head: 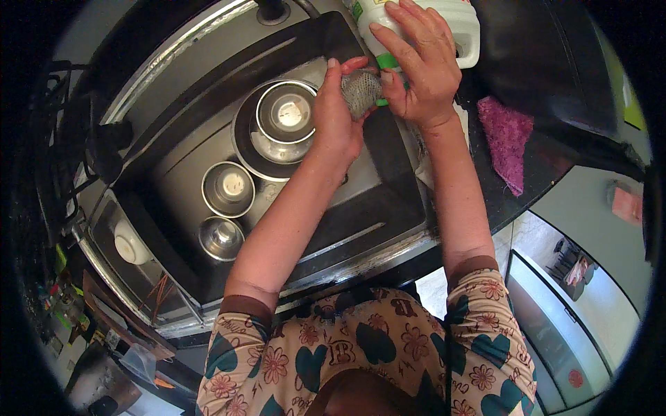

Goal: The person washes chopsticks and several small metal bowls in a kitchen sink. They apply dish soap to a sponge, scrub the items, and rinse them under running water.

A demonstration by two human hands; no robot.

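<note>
My left hand [338, 109] is cupped around a grey mesh scrubber [361, 92] above the right part of the metal sink [364, 171]. Touching the large white plastic bottle [374, 31], my right hand [421, 67] has its fingers spread over the bottle's side near a green neck or cap, close to the scrubber. How firmly it grips is unclear. Below and left of my left hand, a small steel bowl [287, 112] sits within larger round metal ware. Two more steel bowls [228, 189] [221, 238] stand on the sink floor.
A purple cloth [507, 140] lies on the dark counter [546, 166] at the right. A white bowl [131, 243] rests in the narrow side basin at the left. The faucet base [273, 13] is at the top, and black metal racks stand at the far left.
</note>
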